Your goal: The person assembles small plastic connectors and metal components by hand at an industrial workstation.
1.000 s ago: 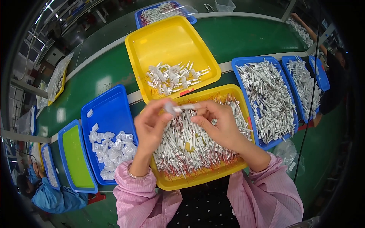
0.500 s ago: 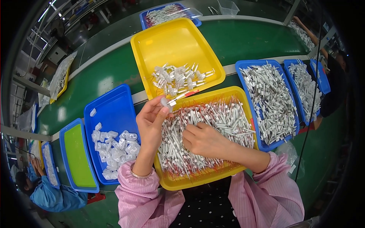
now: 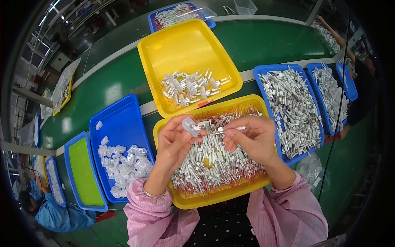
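Between the thumb and fingers of my left hand is a translucent plastic cover, with a slim white part sticking out of it to the right. My right hand pinches a slim white stick-like part, its thin end toward the cover. Whether the two touch is too small to tell. Both hands are above a near yellow tray full of similar white parts with red wires. In a farther yellow tray lies a cluster of covers joined with white parts.
Left of me, a blue tray holds loose translucent covers; beside it stands a blue tray with a green bottom. Blue trays of white parts line the right. A green belt runs behind. Other people work at both sides.
My right hand has risen out of the heap of white parts with one in its fingers, beside my left hand. My left hand has shifted slightly right and down, still holding the cover.
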`<act>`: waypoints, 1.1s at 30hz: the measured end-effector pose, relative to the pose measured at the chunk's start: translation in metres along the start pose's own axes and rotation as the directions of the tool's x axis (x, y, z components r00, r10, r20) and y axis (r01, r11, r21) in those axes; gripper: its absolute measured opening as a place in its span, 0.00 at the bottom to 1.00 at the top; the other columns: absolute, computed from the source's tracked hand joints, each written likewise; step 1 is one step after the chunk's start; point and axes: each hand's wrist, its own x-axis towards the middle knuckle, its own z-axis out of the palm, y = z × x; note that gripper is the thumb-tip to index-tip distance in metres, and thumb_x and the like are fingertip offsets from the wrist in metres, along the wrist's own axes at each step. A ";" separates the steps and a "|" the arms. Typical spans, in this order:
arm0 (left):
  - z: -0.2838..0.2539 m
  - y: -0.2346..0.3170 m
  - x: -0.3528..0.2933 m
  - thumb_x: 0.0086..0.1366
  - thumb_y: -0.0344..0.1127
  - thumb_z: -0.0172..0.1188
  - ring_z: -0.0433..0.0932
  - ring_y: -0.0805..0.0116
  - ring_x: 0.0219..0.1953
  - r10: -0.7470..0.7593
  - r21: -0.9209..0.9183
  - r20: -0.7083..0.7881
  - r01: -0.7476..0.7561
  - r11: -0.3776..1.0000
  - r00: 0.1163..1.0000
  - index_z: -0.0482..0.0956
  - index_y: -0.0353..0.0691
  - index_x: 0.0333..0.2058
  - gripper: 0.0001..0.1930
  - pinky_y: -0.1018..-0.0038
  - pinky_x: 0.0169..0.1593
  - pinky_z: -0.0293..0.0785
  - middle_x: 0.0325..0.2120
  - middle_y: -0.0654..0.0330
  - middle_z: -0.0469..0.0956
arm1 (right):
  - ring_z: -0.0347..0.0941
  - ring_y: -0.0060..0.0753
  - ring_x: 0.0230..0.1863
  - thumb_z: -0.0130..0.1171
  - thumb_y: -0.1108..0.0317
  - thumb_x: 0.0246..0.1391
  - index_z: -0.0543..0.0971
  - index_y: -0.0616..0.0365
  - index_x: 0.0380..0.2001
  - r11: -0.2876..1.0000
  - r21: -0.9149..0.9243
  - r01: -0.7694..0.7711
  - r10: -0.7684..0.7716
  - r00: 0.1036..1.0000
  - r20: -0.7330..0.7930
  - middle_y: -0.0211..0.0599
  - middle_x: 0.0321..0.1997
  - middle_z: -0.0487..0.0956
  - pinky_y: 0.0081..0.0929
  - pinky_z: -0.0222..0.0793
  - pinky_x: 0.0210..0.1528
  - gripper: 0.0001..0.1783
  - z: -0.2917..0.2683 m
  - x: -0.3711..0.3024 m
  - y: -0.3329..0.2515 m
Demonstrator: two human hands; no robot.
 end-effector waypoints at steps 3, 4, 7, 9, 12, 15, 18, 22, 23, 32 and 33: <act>0.002 0.000 0.001 0.59 0.27 0.55 0.76 0.57 0.41 -0.019 0.006 -0.005 0.019 1.000 1.000 0.65 0.32 0.49 0.19 0.70 0.40 0.76 0.39 0.52 0.74 | 0.76 0.26 0.23 0.55 0.80 0.49 0.76 0.70 0.31 1.000 0.010 0.007 -0.006 0.998 -0.056 0.41 0.25 0.77 0.18 0.74 0.24 0.04 0.000 -0.001 0.000; 0.002 0.000 0.001 0.59 0.27 0.55 0.76 0.57 0.41 -0.011 0.011 0.003 0.011 1.000 1.000 0.65 0.32 0.49 0.19 0.70 0.40 0.75 0.39 0.52 0.74 | 0.76 0.26 0.23 0.55 0.80 0.49 0.76 0.70 0.31 1.000 0.013 0.005 -0.005 0.998 -0.060 0.41 0.25 0.77 0.18 0.74 0.24 0.04 0.001 0.000 0.001; 0.003 0.000 0.001 0.59 0.27 0.55 0.76 0.57 0.40 0.001 0.016 0.015 -0.001 1.000 1.000 0.65 0.31 0.49 0.19 0.70 0.40 0.75 0.39 0.51 0.74 | 0.76 0.25 0.23 0.56 0.80 0.49 0.76 0.70 0.30 0.998 -0.038 0.043 -0.046 0.996 -0.073 0.40 0.24 0.77 0.17 0.74 0.23 0.04 0.002 0.002 0.004; 0.003 0.000 0.001 0.59 0.27 0.55 0.76 0.57 0.40 0.007 0.017 0.018 -0.008 1.000 1.000 0.65 0.31 0.48 0.19 0.70 0.39 0.75 0.39 0.51 0.74 | 0.76 0.23 0.22 0.56 0.80 0.48 0.77 0.69 0.30 0.974 -0.181 0.134 -0.145 0.988 -0.051 0.39 0.24 0.78 0.16 0.73 0.22 0.04 0.002 0.002 0.004; 0.004 -0.001 0.001 0.58 0.26 0.56 0.76 0.58 0.40 0.013 0.041 0.003 -0.013 0.999 1.000 0.66 0.31 0.48 0.19 0.70 0.39 0.75 0.39 0.51 0.73 | 0.76 0.23 0.21 0.57 0.80 0.47 0.77 0.68 0.29 0.928 -0.310 0.206 -0.229 0.972 -0.041 0.39 0.25 0.78 0.15 0.72 0.21 0.04 0.004 0.000 0.003; 0.004 -0.002 0.001 0.58 0.25 0.55 0.76 0.60 0.38 0.092 0.147 0.042 -0.098 0.984 0.995 0.66 0.30 0.48 0.18 0.71 0.38 0.75 0.39 0.50 0.73 | 0.76 0.23 0.21 0.57 0.80 0.47 0.77 0.67 0.30 0.845 -0.440 0.305 -0.320 0.946 0.041 0.40 0.26 0.79 0.15 0.72 0.20 0.05 0.007 -0.002 0.001; 0.002 -0.003 0.001 0.57 0.24 0.55 0.76 0.63 0.37 0.136 0.255 0.060 -0.147 0.956 0.989 0.66 0.30 0.48 0.18 0.73 0.35 0.75 0.39 0.50 0.73 | 0.77 0.25 0.24 0.56 0.80 0.47 0.77 0.67 0.31 0.855 -0.433 0.286 -0.305 0.952 0.025 0.41 0.27 0.79 0.17 0.74 0.23 0.06 0.012 -0.005 0.000; 0.003 -0.004 0.001 0.57 0.23 0.55 0.76 0.64 0.35 0.131 0.204 0.043 -0.138 0.969 0.990 0.67 0.30 0.47 0.18 0.74 0.34 0.75 0.39 0.49 0.73 | 0.78 0.27 0.27 0.56 0.81 0.48 0.77 0.69 0.32 0.976 -0.177 0.124 -0.127 0.992 -0.005 0.42 0.29 0.79 0.18 0.76 0.26 0.06 0.014 -0.006 0.002; 0.003 -0.005 0.001 0.57 0.23 0.55 0.76 0.64 0.35 0.131 0.173 0.036 -0.135 0.976 0.991 0.67 0.30 0.48 0.18 0.74 0.34 0.75 0.39 0.48 0.73 | 0.78 0.29 0.28 0.55 0.81 0.48 0.77 0.69 0.32 0.994 -0.090 0.062 -0.066 0.997 -0.040 0.43 0.29 0.79 0.18 0.76 0.28 0.06 0.013 -0.005 0.002; 0.003 -0.004 0.000 0.58 0.23 0.54 0.76 0.63 0.35 0.108 0.156 0.019 -0.110 0.982 0.994 0.67 0.30 0.47 0.17 0.73 0.35 0.75 0.40 0.47 0.73 | 0.79 0.29 0.29 0.56 0.80 0.47 0.77 0.69 0.32 0.957 -0.286 0.054 -0.088 0.991 -0.105 0.42 0.27 0.79 0.18 0.76 0.28 0.06 0.012 -0.006 0.002; 0.003 -0.005 0.000 0.58 0.23 0.54 0.76 0.63 0.35 0.107 0.157 0.019 -0.109 0.982 0.994 0.67 0.30 0.47 0.17 0.73 0.35 0.75 0.40 0.47 0.73 | 0.79 0.28 0.29 0.57 0.79 0.47 0.77 0.68 0.32 0.925 -0.363 0.109 -0.152 0.984 -0.092 0.42 0.27 0.79 0.18 0.75 0.27 0.07 0.013 -0.007 0.002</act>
